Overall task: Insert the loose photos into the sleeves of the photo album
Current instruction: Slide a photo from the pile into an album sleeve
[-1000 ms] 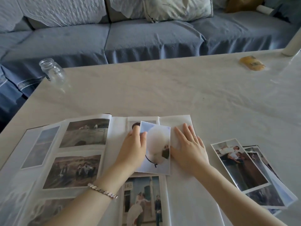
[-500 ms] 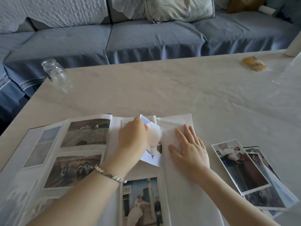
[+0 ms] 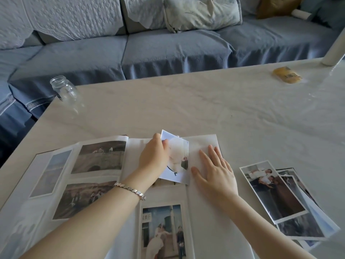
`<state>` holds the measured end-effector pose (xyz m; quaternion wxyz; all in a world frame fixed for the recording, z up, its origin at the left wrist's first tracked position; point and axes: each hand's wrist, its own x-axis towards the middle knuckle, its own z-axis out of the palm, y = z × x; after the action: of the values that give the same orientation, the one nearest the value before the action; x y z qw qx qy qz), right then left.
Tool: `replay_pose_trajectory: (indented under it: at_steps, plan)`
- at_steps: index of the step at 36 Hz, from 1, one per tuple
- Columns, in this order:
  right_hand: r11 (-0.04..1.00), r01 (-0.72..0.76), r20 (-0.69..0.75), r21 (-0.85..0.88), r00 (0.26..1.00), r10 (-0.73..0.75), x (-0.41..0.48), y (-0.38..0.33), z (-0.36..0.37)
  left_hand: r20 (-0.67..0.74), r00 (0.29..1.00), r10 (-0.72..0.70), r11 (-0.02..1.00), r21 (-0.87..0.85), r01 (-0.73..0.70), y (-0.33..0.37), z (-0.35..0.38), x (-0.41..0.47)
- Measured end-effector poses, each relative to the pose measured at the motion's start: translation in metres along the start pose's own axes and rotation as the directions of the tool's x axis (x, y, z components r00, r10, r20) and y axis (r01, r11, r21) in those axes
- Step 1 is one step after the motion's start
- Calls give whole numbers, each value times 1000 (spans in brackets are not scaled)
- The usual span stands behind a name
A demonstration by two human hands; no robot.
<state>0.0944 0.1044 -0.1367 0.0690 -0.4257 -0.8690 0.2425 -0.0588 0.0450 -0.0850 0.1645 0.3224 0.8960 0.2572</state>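
The photo album (image 3: 78,184) lies open on the table near its front edge, with photos in several sleeves. My left hand (image 3: 154,156) grips a loose photo (image 3: 177,157) with a white border, held tilted over the top of the album's middle page. My right hand (image 3: 214,171) rests flat, fingers spread, on the blank white page (image 3: 211,221) to the right of that photo. A pile of loose photos (image 3: 276,191) lies on the table right of the album.
A clear glass jar (image 3: 64,90) stands at the table's far left corner. A yellow packet (image 3: 287,75) lies far right, near a white post (image 3: 334,51). Beyond the table's far edge is a blue sofa (image 3: 168,49) with cushions.
My left hand has moved the loose photo up toward the top of the page and tilted it; before, it lay flatter and lower. My right hand has stayed pressed on the white page.
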Motion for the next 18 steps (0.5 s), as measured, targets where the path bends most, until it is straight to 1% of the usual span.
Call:
replay_pose_trajectory:
  at_steps: [3, 10, 12, 14, 16, 18]
  plan:
    - [1000, 3, -6, -6, 1000, -3, 1, 0, 1, -27, 1000, -16, 1000, 4, 16, 2, 5, 4]
    - [999, -4, -36, 43, 999, 6, 0, -1, 1, -77, 995, -63, 996, 53, 67, 8, 16, -3]
    - [997, -9, -48, 76, 999, 13, 0, 0, 0, -38, 998, -58, 995, 77, 60, 9, 15, -7]
    - [989, -28, -79, 148, 996, 40, -1, 1, -2, 30, 997, -66, 995, 73, 63, 9, 12, -9]
    - [969, -56, -114, 239, 990, 85, -4, 3, -3, 85, 994, -69, 997, 27, 67, 6, 7, -10]
    - [952, -82, -121, 295, 985, 122, -9, 7, -4, 103, 993, -52, 998, -15, 54, -2, 4, -9]
